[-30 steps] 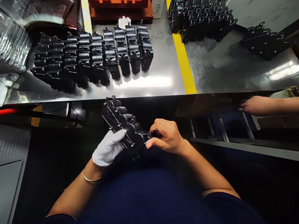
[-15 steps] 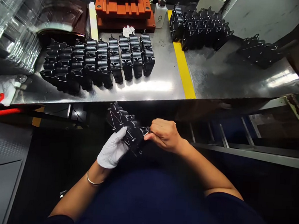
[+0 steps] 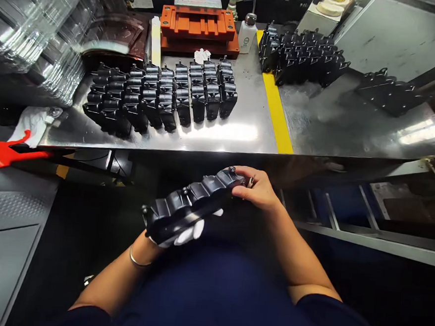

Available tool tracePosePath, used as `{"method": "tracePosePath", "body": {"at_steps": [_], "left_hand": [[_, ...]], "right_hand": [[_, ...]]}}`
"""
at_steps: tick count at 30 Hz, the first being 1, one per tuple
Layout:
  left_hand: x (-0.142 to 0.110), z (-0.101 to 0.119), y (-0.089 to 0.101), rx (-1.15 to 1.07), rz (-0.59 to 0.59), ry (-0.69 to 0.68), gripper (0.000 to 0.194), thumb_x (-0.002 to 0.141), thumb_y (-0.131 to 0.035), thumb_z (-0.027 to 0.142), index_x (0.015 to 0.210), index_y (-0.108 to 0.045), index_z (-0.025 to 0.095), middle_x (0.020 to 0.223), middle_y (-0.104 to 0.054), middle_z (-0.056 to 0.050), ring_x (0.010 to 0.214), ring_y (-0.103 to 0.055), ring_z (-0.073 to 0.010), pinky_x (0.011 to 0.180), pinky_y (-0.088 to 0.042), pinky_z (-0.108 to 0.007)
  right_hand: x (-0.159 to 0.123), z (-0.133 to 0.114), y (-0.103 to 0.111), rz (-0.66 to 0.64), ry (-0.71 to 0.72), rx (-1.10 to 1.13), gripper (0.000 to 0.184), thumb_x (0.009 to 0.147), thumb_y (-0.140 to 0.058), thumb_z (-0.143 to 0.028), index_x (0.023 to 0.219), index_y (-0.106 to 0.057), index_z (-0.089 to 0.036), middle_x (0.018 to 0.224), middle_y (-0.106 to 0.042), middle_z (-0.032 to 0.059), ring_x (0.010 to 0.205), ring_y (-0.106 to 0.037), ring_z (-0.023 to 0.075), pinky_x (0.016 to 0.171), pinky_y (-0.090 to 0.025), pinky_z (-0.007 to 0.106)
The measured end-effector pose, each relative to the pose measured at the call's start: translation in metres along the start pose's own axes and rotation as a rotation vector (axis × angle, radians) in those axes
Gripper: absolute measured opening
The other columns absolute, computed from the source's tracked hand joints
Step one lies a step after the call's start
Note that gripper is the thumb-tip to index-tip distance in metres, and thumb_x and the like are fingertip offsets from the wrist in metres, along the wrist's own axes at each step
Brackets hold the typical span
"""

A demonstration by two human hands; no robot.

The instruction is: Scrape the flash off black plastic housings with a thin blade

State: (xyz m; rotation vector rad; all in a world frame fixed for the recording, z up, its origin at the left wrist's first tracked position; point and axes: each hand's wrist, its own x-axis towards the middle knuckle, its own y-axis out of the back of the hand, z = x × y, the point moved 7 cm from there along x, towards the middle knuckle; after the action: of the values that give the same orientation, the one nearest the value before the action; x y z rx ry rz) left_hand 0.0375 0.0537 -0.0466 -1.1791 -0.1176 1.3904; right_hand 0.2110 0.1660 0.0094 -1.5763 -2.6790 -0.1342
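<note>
A black moulded plastic part (image 3: 191, 196) with rounded ribs is held in front of my body, below the bench edge. My left hand (image 3: 188, 234), in a white glove, grips it from underneath, and most of the palm is hidden behind the part. At its right end my bare right hand (image 3: 255, 188) pinches it between thumb and fingers. Several similar black parts (image 3: 162, 97) stand in a row on the metal bench (image 3: 240, 102). Another group of black parts (image 3: 307, 57) stands beyond the yellow tape, with one lying apart (image 3: 390, 90) to its right.
An orange fixture (image 3: 199, 27) and a white bottle (image 3: 248, 33) stand at the back. Yellow tape (image 3: 276, 112) crosses the bench. Clear plastic trays (image 3: 36, 36) are stacked left, near a red-handled tool (image 3: 13, 156) and a white cloth (image 3: 34, 123). A metal frame (image 3: 375, 248) is at right.
The black part has been turned over in my hands, so its ribbed side now shows. My right hand has shifted slightly right. The view has tilted, with the bench appearing lower.
</note>
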Motion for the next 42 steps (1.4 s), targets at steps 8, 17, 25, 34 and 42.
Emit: {"method": "tracePosePath", "body": {"at_steps": [8,17,25,34,42], "left_hand": [[-0.01,0.034,-0.024,-0.012,0.087,-0.36,0.018,0.074,-0.073,0.016,0.092,-0.074,0.019,0.099,-0.076,-0.004,0.106,-0.066,-0.0234,0.095,-0.052,-0.039],[-0.004,0.017,-0.019,-0.187,0.138,-0.219,0.028,0.08,-0.068,0.012,0.106,-0.071,0.022,0.103,-0.076,0.0,0.094,-0.07,-0.0129,0.083,-0.056,-0.019],[0.003,0.005,-0.025,-0.36,0.18,-0.098,0.029,0.092,-0.051,0.008,0.108,-0.07,0.022,0.085,-0.077,0.003,0.078,-0.072,-0.007,0.082,-0.055,-0.016],[0.0,0.008,-0.015,-0.239,0.151,-0.223,0.016,0.074,-0.072,0.009,0.085,-0.074,0.021,0.086,-0.077,0.002,0.08,-0.072,-0.0107,0.078,-0.057,-0.017],[-0.01,0.009,-0.018,0.05,-0.08,-0.104,0.048,0.059,-0.084,0.019,0.106,-0.071,0.02,0.105,-0.075,-0.008,0.101,-0.069,-0.0315,0.092,-0.055,-0.044]], "right_hand": [[-0.008,0.002,-0.026,0.206,-0.069,-0.045,0.054,0.065,-0.074,-0.062,0.093,-0.062,-0.018,0.075,-0.064,0.0009,0.063,-0.057,0.0125,0.055,-0.046,0.024],[-0.005,-0.014,-0.034,0.066,-0.096,0.056,0.039,0.08,-0.066,-0.052,0.069,-0.062,-0.015,0.061,-0.059,-0.0006,0.056,-0.052,0.0089,0.052,-0.042,0.022],[-0.007,-0.019,-0.033,0.087,-0.07,0.064,0.033,0.079,-0.068,-0.048,0.076,-0.066,-0.015,0.065,-0.062,0.0006,0.06,-0.058,0.0113,0.057,-0.047,0.024],[-0.018,-0.025,0.005,0.307,0.275,-0.72,0.024,0.093,-0.05,-0.035,0.081,-0.06,-0.018,0.075,-0.065,0.0054,0.067,-0.059,0.0154,0.061,-0.045,0.027],[-0.019,-0.057,-0.008,-0.11,0.401,-0.815,0.038,0.1,-0.034,-0.042,0.084,-0.058,-0.017,0.071,-0.061,0.0032,0.062,-0.055,0.0115,0.057,-0.038,0.023]]}}
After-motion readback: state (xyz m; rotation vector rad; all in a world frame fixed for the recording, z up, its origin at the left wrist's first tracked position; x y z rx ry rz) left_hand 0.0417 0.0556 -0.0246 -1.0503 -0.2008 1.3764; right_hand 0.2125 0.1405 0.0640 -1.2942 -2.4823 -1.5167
